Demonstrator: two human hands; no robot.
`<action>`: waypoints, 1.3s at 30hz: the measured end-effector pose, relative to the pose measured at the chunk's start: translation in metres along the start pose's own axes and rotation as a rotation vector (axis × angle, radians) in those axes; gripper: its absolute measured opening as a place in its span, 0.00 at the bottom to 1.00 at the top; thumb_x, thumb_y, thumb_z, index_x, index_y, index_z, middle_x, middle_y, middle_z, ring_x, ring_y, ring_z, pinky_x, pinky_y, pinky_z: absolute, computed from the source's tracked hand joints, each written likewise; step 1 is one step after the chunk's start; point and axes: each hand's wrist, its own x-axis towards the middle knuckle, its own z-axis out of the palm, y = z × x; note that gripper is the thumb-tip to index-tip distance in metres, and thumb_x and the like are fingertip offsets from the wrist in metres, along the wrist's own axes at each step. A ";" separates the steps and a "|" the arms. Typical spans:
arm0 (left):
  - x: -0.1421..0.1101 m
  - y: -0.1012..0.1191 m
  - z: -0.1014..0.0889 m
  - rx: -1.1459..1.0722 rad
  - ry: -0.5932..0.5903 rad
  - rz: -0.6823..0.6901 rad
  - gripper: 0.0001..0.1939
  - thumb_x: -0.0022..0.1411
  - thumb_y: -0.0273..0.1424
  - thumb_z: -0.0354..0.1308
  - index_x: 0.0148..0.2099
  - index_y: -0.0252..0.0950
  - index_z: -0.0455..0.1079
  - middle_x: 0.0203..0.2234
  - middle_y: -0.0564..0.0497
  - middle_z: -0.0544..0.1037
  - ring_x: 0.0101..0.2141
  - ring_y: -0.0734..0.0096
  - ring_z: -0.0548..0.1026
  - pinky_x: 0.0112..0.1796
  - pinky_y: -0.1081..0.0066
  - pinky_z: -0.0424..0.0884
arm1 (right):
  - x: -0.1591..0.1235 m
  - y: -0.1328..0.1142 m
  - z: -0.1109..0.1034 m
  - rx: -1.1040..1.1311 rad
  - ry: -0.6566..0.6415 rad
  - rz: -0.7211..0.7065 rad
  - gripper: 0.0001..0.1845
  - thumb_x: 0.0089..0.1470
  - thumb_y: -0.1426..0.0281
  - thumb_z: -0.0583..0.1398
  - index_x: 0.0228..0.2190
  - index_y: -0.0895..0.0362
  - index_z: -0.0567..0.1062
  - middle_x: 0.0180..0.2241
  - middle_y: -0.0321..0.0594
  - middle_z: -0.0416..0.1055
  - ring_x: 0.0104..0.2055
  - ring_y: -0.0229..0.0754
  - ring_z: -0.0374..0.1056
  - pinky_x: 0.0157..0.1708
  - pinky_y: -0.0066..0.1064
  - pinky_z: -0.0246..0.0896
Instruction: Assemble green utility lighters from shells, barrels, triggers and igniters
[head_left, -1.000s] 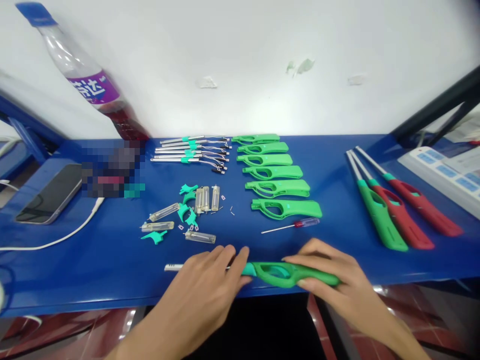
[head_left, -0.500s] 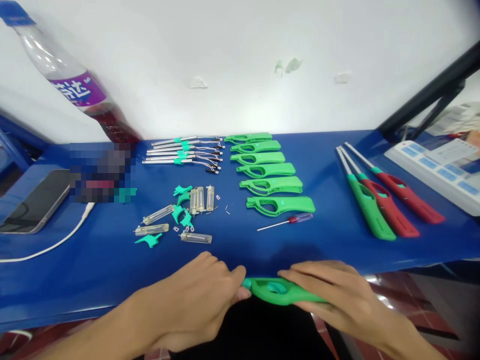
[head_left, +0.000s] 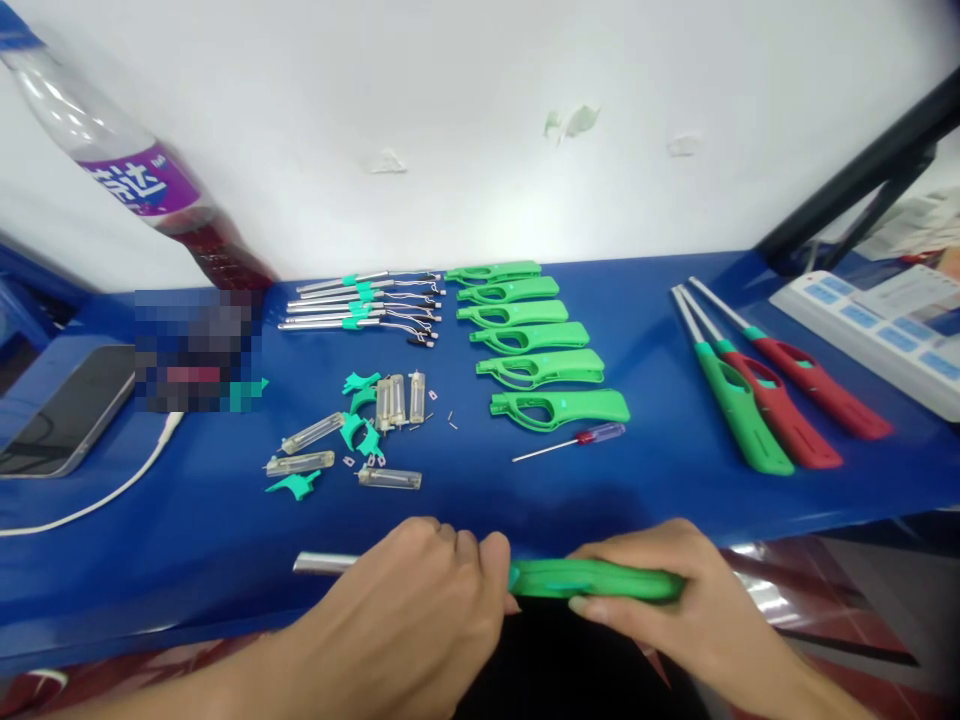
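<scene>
The lighter point(head_left: 551, 580) is held level by both hands at the front edge of the blue table point(head_left: 202, 550): the left hand point(head_left: 439, 600) is closed around its metal tube point(head_left: 322, 564), and the right hand point(head_left: 675, 580) pinches the green handle between the thumb and the fingers. Beyond them, the screwdriver point(head_left: 581, 438) lies just beside the nearest of six green shells point(head_left: 585, 407), while three other lighters point(head_left: 796, 425) are lying together farther to the right.
</scene>
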 end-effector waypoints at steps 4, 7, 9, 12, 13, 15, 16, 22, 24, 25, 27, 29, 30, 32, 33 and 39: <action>0.003 0.003 0.004 0.022 0.026 0.006 0.05 0.64 0.25 0.54 0.39 0.40 0.67 0.24 0.53 0.71 0.20 0.59 0.68 0.21 0.58 0.54 | -0.002 0.007 0.000 0.059 -0.004 0.063 0.23 0.58 0.56 0.71 0.22 0.58 0.73 0.21 0.27 0.49 0.24 0.31 0.45 0.22 0.27 0.43; 0.003 0.006 0.009 -0.002 0.041 0.010 0.04 0.62 0.26 0.55 0.38 0.40 0.68 0.24 0.53 0.71 0.19 0.59 0.67 0.20 0.58 0.55 | -0.002 0.008 0.000 0.038 -0.024 0.092 0.23 0.58 0.57 0.71 0.22 0.57 0.73 0.21 0.27 0.49 0.24 0.31 0.45 0.23 0.27 0.42; 0.002 0.008 0.012 -0.017 0.069 0.003 0.06 0.62 0.26 0.55 0.40 0.39 0.70 0.25 0.52 0.73 0.20 0.59 0.68 0.20 0.58 0.57 | 0.000 0.007 -0.002 -0.007 -0.027 0.093 0.21 0.58 0.56 0.70 0.23 0.57 0.76 0.20 0.27 0.52 0.24 0.32 0.47 0.24 0.28 0.44; -0.001 0.010 0.014 -0.063 0.121 -0.047 0.08 0.57 0.24 0.55 0.40 0.38 0.72 0.24 0.52 0.73 0.19 0.59 0.69 0.19 0.58 0.58 | 0.007 0.003 -0.006 -0.097 -0.042 0.058 0.23 0.60 0.53 0.68 0.24 0.57 0.79 0.19 0.29 0.56 0.24 0.34 0.49 0.24 0.29 0.47; -0.003 0.010 0.014 -0.081 0.133 -0.066 0.09 0.55 0.24 0.55 0.38 0.38 0.72 0.23 0.53 0.73 0.18 0.59 0.68 0.18 0.58 0.58 | 0.010 0.001 -0.007 -0.114 -0.060 0.045 0.24 0.61 0.52 0.67 0.23 0.57 0.79 0.19 0.29 0.57 0.24 0.34 0.49 0.24 0.29 0.46; -0.008 0.008 0.013 -0.115 0.158 -0.093 0.10 0.51 0.23 0.55 0.35 0.41 0.70 0.23 0.54 0.73 0.17 0.60 0.68 0.17 0.58 0.60 | 0.019 -0.003 -0.008 -0.132 -0.087 0.025 0.26 0.62 0.50 0.65 0.23 0.58 0.79 0.19 0.30 0.58 0.24 0.34 0.50 0.23 0.29 0.46; -0.011 0.006 0.013 -0.126 0.175 -0.114 0.10 0.50 0.23 0.54 0.35 0.41 0.69 0.23 0.54 0.73 0.17 0.61 0.69 0.18 0.59 0.62 | 0.024 -0.006 -0.006 -0.138 -0.091 0.017 0.27 0.62 0.49 0.64 0.23 0.58 0.79 0.19 0.30 0.58 0.24 0.33 0.51 0.24 0.29 0.46; -0.026 0.005 0.018 -0.118 0.363 -0.329 0.15 0.66 0.17 0.42 0.41 0.40 0.65 0.29 0.49 0.79 0.25 0.58 0.79 0.22 0.60 0.73 | 0.052 -0.030 0.025 -0.224 -0.185 -0.137 0.27 0.67 0.49 0.61 0.24 0.55 0.75 0.19 0.26 0.63 0.23 0.31 0.53 0.26 0.29 0.48; -0.027 0.008 0.021 -0.118 0.428 -0.363 0.15 0.68 0.17 0.41 0.45 0.38 0.65 0.34 0.48 0.81 0.28 0.57 0.81 0.23 0.61 0.74 | 0.059 -0.035 0.032 -0.255 -0.124 -0.214 0.20 0.70 0.52 0.59 0.33 0.51 0.80 0.25 0.26 0.74 0.28 0.32 0.65 0.32 0.27 0.57; -0.028 0.009 0.024 -0.130 0.448 -0.382 0.15 0.70 0.18 0.41 0.48 0.38 0.65 0.34 0.48 0.81 0.28 0.58 0.81 0.23 0.62 0.74 | 0.061 -0.036 0.033 -0.264 -0.089 -0.233 0.18 0.72 0.54 0.57 0.37 0.48 0.80 0.30 0.26 0.78 0.32 0.33 0.70 0.36 0.27 0.60; -0.029 0.010 0.029 -0.165 0.463 -0.430 0.13 0.76 0.21 0.41 0.52 0.37 0.65 0.33 0.51 0.80 0.25 0.62 0.80 0.23 0.64 0.74 | 0.064 -0.033 0.028 -0.278 -0.015 -0.246 0.19 0.75 0.55 0.52 0.42 0.46 0.80 0.36 0.27 0.82 0.36 0.34 0.74 0.38 0.27 0.63; -0.031 0.008 0.034 -0.195 0.453 -0.468 0.13 0.80 0.25 0.40 0.52 0.38 0.65 0.32 0.53 0.78 0.23 0.65 0.77 0.23 0.65 0.73 | 0.066 -0.026 0.016 -0.314 0.081 -0.264 0.21 0.76 0.57 0.49 0.45 0.49 0.79 0.36 0.30 0.82 0.34 0.35 0.76 0.35 0.28 0.64; -0.032 0.006 0.036 -0.202 0.453 -0.481 0.13 0.81 0.26 0.39 0.52 0.39 0.65 0.32 0.53 0.78 0.24 0.65 0.77 0.23 0.65 0.73 | 0.066 -0.022 0.010 -0.340 0.139 -0.273 0.21 0.76 0.57 0.50 0.45 0.51 0.79 0.35 0.31 0.82 0.32 0.35 0.76 0.35 0.28 0.64; -0.033 0.003 0.041 -0.198 0.460 -0.495 0.13 0.82 0.28 0.39 0.52 0.39 0.65 0.34 0.53 0.78 0.25 0.66 0.78 0.24 0.66 0.73 | 0.066 -0.014 -0.001 -0.405 0.251 -0.294 0.18 0.75 0.58 0.54 0.42 0.52 0.80 0.34 0.33 0.82 0.33 0.37 0.77 0.36 0.30 0.65; -0.033 0.001 0.043 -0.193 0.465 -0.499 0.13 0.82 0.28 0.40 0.52 0.40 0.66 0.34 0.53 0.78 0.26 0.65 0.78 0.25 0.66 0.73 | 0.067 -0.011 -0.004 -0.442 0.291 -0.307 0.16 0.74 0.59 0.56 0.41 0.53 0.81 0.36 0.34 0.82 0.34 0.38 0.77 0.37 0.31 0.65; -0.031 -0.004 0.049 -0.093 0.523 -0.485 0.13 0.81 0.28 0.43 0.49 0.38 0.69 0.35 0.50 0.79 0.34 0.60 0.79 0.29 0.65 0.73 | 0.085 -0.009 0.000 -0.661 0.297 -0.387 0.10 0.72 0.64 0.60 0.44 0.48 0.83 0.46 0.35 0.80 0.39 0.39 0.79 0.33 0.30 0.63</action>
